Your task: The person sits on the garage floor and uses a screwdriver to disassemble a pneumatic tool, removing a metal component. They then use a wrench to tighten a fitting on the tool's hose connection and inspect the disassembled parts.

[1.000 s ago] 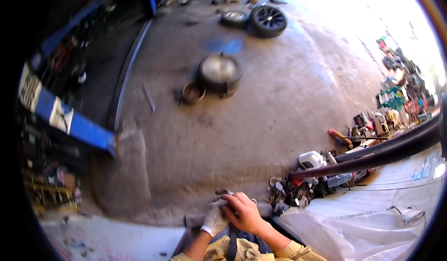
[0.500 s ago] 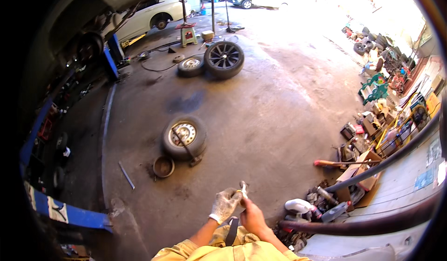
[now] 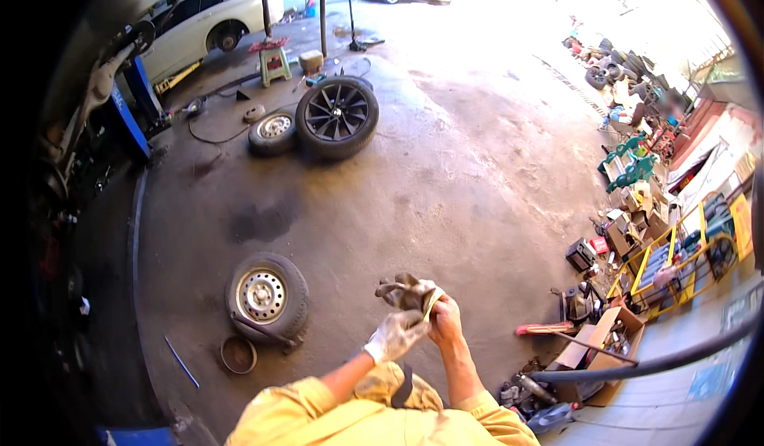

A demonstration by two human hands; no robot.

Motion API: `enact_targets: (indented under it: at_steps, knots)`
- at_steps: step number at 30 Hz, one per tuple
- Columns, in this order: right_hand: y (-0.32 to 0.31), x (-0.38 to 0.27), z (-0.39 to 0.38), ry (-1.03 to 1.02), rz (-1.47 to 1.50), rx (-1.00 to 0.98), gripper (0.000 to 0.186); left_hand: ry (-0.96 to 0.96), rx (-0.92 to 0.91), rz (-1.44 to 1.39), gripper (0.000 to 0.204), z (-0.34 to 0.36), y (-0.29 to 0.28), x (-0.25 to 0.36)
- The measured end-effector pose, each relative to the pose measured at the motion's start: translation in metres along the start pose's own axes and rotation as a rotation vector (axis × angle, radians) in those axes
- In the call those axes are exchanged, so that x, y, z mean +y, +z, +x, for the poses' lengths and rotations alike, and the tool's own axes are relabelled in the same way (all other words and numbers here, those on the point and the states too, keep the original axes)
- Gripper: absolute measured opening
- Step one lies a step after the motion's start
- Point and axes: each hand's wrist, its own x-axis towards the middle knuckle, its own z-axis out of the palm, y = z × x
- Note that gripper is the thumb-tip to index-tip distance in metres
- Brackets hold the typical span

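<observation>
A grey-stained work glove point(image 3: 404, 290) with a yellow cuff is held up in front of my body, its fingers pointing away to the left. My bare right hand point(image 3: 446, 321) grips the cuff from the right side. My left hand point(image 3: 395, 336) wears a whitish, dirty work glove, and its fingers are closed at the cuff of the loose glove. Left of my hands, a tire on a silver steel wheel point(image 3: 263, 295) lies flat on the floor, with a dark bar tool point(image 3: 267, 332) against its near edge. A round metal pan point(image 3: 239, 354) stands beside it.
A black-spoked wheel point(image 3: 337, 113) leans on a smaller wheel point(image 3: 273, 128) farther off. A thin rod point(image 3: 182, 362) lies at left, near a blue lift post point(image 3: 130, 120). Boxes, a yellow cart point(image 3: 676, 275) and a cardboard box point(image 3: 605, 350) line the right wall.
My hands have risen and moved slightly away from my body. The loose glove, bunched between them before, is now spread out. The whole view has shifted, with the floor wheels lower and farther left.
</observation>
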Motion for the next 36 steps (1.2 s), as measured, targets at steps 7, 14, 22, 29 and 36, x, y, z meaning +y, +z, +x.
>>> enact_targets:
  at_steps: [7,14,22,29,36]
  knots:
    - [-0.028,-0.020,0.115,0.084,-0.810,-0.142,0.030,0.053,-0.068,0.331,0.030,0.172,-0.029,-0.034]
    - [0.009,-0.056,0.289,-0.096,-2.337,-0.837,0.054,-0.052,-0.250,0.773,0.028,0.316,-0.052,-0.079]
    - [-0.068,-0.133,0.585,0.067,-1.373,-0.687,0.028,-0.277,0.387,0.241,0.033,0.512,-0.100,-0.056]
    - [-0.021,-0.174,0.709,-0.161,-0.993,-0.382,0.029,-0.381,0.270,0.393,0.034,0.663,-0.127,-0.133]
    - [-0.037,-0.270,0.848,-0.058,-0.874,0.058,0.027,-0.267,-0.063,0.584,0.033,0.874,-0.141,-0.165]
